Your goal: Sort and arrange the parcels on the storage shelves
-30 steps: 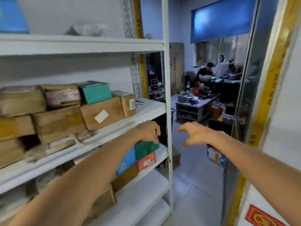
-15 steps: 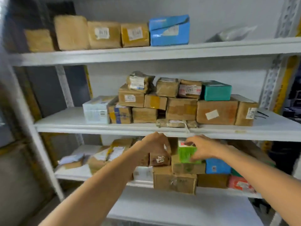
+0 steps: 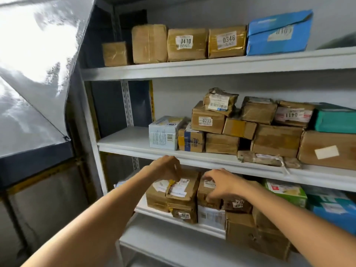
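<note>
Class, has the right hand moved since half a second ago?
Yes: the right hand moved left, off the green box onto a brown parcel.

0410: top-shelf parcel | 0346: gold-taped parcel | 0233: middle-shelf box

A glossy grey panel at the left, bright with glare — white wall behind.
</note>
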Available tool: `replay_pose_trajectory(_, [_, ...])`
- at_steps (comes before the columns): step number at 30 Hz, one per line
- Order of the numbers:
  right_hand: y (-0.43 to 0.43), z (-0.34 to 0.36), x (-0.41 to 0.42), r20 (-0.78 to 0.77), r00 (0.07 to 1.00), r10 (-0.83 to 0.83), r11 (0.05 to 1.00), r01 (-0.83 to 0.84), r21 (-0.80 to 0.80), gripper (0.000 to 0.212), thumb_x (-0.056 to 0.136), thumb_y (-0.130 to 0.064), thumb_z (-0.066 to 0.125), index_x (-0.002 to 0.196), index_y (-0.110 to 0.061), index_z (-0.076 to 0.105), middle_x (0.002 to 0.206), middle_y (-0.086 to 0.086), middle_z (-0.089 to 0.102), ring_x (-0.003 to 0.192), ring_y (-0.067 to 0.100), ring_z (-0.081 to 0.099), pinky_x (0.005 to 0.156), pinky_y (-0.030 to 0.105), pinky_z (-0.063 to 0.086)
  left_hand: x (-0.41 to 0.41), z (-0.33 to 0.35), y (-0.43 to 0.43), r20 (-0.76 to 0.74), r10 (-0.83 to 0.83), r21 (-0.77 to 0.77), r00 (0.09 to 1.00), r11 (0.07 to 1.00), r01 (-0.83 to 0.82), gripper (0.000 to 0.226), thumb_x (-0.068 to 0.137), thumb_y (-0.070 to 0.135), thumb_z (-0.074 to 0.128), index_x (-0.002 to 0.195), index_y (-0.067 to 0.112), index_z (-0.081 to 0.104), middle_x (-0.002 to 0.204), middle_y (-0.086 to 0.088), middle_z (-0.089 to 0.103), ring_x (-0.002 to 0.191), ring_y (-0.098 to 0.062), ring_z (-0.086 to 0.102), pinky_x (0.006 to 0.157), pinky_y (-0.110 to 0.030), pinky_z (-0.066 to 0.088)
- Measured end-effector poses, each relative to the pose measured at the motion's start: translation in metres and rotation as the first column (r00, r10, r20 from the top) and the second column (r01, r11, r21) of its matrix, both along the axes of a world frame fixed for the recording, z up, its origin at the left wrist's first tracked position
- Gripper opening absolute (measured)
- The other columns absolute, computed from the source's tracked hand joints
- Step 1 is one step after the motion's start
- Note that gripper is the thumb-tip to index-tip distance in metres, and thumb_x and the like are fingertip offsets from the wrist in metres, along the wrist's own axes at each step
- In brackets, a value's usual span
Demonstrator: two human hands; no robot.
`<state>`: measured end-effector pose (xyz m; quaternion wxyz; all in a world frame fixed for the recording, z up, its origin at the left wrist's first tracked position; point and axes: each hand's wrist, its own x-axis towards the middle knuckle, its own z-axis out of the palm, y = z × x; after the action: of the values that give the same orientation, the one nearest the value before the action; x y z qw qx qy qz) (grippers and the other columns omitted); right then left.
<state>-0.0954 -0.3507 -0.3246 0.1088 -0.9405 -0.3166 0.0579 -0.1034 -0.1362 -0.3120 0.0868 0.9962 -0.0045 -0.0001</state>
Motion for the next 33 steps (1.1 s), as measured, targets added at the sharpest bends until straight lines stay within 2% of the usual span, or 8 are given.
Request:
replay_pose_trajectory(5, [0.044, 0.011, 0.027, 0.030, 0.998, -0.052, 0.998, 0.053, -0.035, 0.048, 0.070, -0.036, 0.076, 0.110, -0.022, 0.053, 0.105, 0.000, 0.051, 0.096, 0.019, 0.052, 0.066, 0.028, 0.046, 0.019, 0.010, 0.053, 0.059, 0.032, -0.042, 0.998, 0.999, -0.030, 0.039, 0.072, 0.035, 0.078, 0.108, 0.029, 0.065, 0.104, 0.004, 0.067, 0.090, -0.016, 0.062, 0.080, -0.030, 0.054])
replay_pose_trajectory(8, [0.068, 0.019, 0.039, 0.041, 0.995, -0.092, 0.996, 0.092, -0.019, 0.069, 0.072, -0.039, 0.077, 0.131, -0.021, 0.048, 0.127, 0.004, 0.051, 0.114, 0.023, 0.053, 0.091, 0.039, 0.050, 0.033, 0.021, 0.084, 0.058, 0.005, -0.030, 0.998, 1.000, -0.004, 0.038, 0.076, 0.030, 0.078, 0.111, 0.024, 0.064, 0.111, 0.004, 0.066, 0.096, -0.018, 0.061, 0.081, -0.027, 0.050])
replay_pose_trajectory(10, [0.081, 0.023, 0.047, 0.066, 0.993, -0.096, 0.995, 0.097, -0.017, 0.077, 0.074, -0.040, 0.077, 0.139, -0.019, 0.043, 0.136, 0.004, 0.047, 0.120, 0.022, 0.050, 0.098, 0.039, 0.047, 0.043, 0.026, 0.101, 0.080, 0.014, -0.039, 0.997, 0.999, -0.011, 0.037, 0.077, 0.030, 0.079, 0.111, 0.023, 0.064, 0.113, 0.001, 0.064, 0.096, -0.019, 0.060, 0.084, -0.030, 0.052])
replay_pose_trajectory(14, [0.105, 0.035, 0.067, 0.080, 0.992, -0.095, 0.996, 0.094, 0.008, 0.079, 0.074, -0.039, 0.078, 0.141, -0.017, 0.041, 0.139, 0.005, 0.045, 0.125, 0.023, 0.045, 0.099, 0.035, 0.044, 0.062, 0.027, 0.124, 0.117, 0.015, -0.096, 0.993, 0.995, -0.004, 0.038, 0.079, 0.029, 0.078, 0.113, 0.020, 0.065, 0.111, -0.003, 0.068, 0.090, -0.019, 0.063, 0.080, -0.027, 0.052])
replay_pose_trajectory(18, [0.126, 0.048, 0.092, 0.142, 0.988, -0.061, 0.998, 0.059, 0.019, 0.076, 0.074, -0.038, 0.079, 0.138, -0.014, 0.045, 0.137, 0.007, 0.048, 0.124, 0.024, 0.046, 0.098, 0.036, 0.045, 0.082, 0.036, 0.144, 0.171, 0.060, -0.093, 0.983, 0.995, -0.044, 0.039, 0.079, 0.033, 0.078, 0.114, 0.021, 0.066, 0.112, -0.003, 0.069, 0.093, -0.022, 0.065, 0.087, -0.036, 0.056])
replay_pose_trajectory(23, [0.140, 0.067, 0.124, 0.218, 0.975, -0.041, 0.995, 0.020, 0.095, 0.062, 0.079, -0.027, 0.077, 0.132, -0.011, 0.049, 0.131, 0.006, 0.051, 0.117, 0.021, 0.050, 0.086, 0.028, 0.044, 0.103, 0.052, 0.161, 0.210, 0.116, -0.061, 0.971, 0.993, -0.106, 0.043, 0.078, 0.033, 0.078, 0.116, 0.018, 0.065, 0.113, -0.004, 0.068, 0.092, -0.021, 0.065, 0.084, -0.034, 0.057])
replay_pose_trajectory(27, [0.151, 0.070, 0.156, 0.338, 0.941, -0.026, 0.999, 0.017, 0.029, 0.048, 0.081, -0.021, 0.072, 0.122, -0.006, 0.052, 0.123, 0.010, 0.053, 0.109, 0.025, 0.056, 0.085, 0.032, 0.049, 0.125, 0.058, 0.172, 0.221, 0.147, -0.049, 0.964, 0.989, -0.140, 0.042, 0.077, 0.032, 0.079, 0.115, 0.018, 0.065, 0.112, -0.003, 0.068, 0.094, -0.020, 0.065, 0.083, -0.034, 0.057])
replay_pose_trajectory(33, [0.168, 0.061, 0.189, 0.377, 0.924, -0.058, 0.998, 0.060, 0.005, 0.050, 0.086, -0.019, 0.067, 0.132, -0.008, 0.048, 0.131, 0.012, 0.046, 0.123, 0.029, 0.047, 0.101, 0.042, 0.044, 0.161, 0.054, 0.185, 0.189, 0.136, -0.015, 0.972, 0.991, -0.136, 0.044, 0.077, 0.035, 0.078, 0.116, 0.019, 0.065, 0.118, 0.000, 0.067, 0.095, -0.021, 0.067, 0.082, -0.035, 0.059])
